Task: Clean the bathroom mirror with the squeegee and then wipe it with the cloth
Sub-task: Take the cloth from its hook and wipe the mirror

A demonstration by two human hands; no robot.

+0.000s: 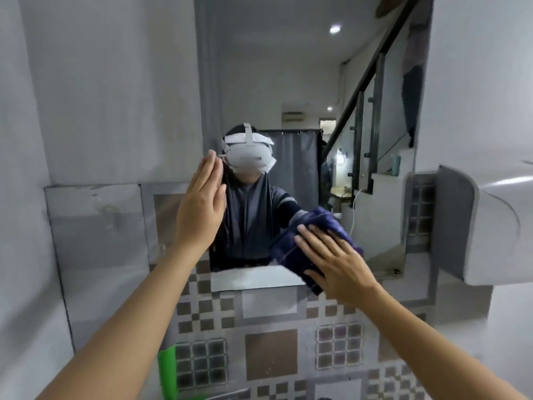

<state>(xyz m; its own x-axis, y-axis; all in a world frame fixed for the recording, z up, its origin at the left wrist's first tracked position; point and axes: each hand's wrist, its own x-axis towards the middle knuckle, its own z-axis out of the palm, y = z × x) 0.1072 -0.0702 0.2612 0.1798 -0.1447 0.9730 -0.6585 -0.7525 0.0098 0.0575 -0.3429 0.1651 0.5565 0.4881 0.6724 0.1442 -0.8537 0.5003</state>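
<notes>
The cloth stage looks to be in hand — the right hand (337, 261) lies flat, fingers spread, pressing a dark blue cloth (310, 243) against the lower right part of the mirror (288, 82), just above its bottom edge. Its grip is wide and open-palmed, pinning the cloth to the glass rather than closing round it. The left hand (202, 203) is raised edge-on near the mirror's left side, fingers straight and together, holding nothing; whether it touches the glass I cannot tell.

The squeegee is hard to place. A bright green thing (167, 373) stands at the bottom of the view against the patterned tiles (271, 353) — it may be part of the squeegee, but it is cut off by the frame's edge and I cannot say.

Judging from this, the next move calls for sliding the cloth across the glass with even pressure, working up toward the unwiped upper area. The mirror's top runs out of view, and any streaks or wet patches are too faint to make out. A white fixture (490, 226) on the right wall is also cut off.
</notes>
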